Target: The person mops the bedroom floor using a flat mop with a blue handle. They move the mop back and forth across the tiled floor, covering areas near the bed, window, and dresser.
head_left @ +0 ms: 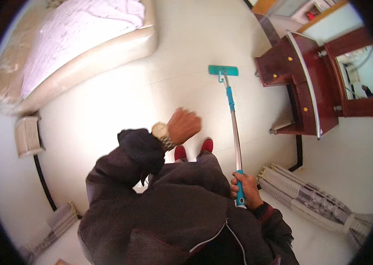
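Observation:
My right hand [249, 191] is closed around the blue grip of a mop [236, 141], near the top end of its handle. The metal pole slants away to a flat teal mop head [223, 70] lying on the pale floor, between the bed and the dressing table. My left hand [184, 127] hangs in front of my body, its back showing and its fingers curled in, with nothing visible in them. A gold-faced watch [160, 130] is on that wrist, below a dark sleeve.
A bed [129, 48] with a pale pink sheet stands at the far left, and a small beige box-like piece [27, 136] sits by the left wall. To the right is a dark red dressing table [303, 84] with a mirror [361, 70]. Gathered curtains [305, 194] hang at near right.

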A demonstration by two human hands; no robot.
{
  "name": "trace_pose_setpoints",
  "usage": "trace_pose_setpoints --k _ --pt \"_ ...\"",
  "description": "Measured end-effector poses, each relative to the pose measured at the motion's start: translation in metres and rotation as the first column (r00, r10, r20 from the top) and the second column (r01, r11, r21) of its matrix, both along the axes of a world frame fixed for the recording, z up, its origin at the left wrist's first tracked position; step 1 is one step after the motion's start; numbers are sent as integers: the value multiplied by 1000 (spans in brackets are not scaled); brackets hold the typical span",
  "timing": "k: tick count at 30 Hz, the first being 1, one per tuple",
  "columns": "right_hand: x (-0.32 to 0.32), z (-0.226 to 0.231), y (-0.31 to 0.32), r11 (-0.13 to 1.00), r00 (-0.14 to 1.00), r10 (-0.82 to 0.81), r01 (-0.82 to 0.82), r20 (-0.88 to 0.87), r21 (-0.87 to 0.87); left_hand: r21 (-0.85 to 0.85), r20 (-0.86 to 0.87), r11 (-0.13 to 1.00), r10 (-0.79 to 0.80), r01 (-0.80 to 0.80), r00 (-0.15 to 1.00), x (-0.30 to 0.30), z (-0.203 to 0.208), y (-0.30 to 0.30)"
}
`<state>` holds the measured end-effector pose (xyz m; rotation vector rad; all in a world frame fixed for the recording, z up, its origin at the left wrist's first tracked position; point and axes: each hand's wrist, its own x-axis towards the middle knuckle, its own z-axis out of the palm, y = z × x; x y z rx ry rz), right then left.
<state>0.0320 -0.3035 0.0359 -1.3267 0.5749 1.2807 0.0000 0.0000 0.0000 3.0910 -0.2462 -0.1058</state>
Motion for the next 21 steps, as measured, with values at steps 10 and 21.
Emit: trace_pose_setpoints --k 10,21 --pt "71 -55 0 999 993 -49 49 112 10 -363 -518 780 285 -509 806 -42 -131 2" --pt "293 -141 68 982 950 -144 103 276 158 -445 -713 209 506 -871 486 -24 -150 -10"
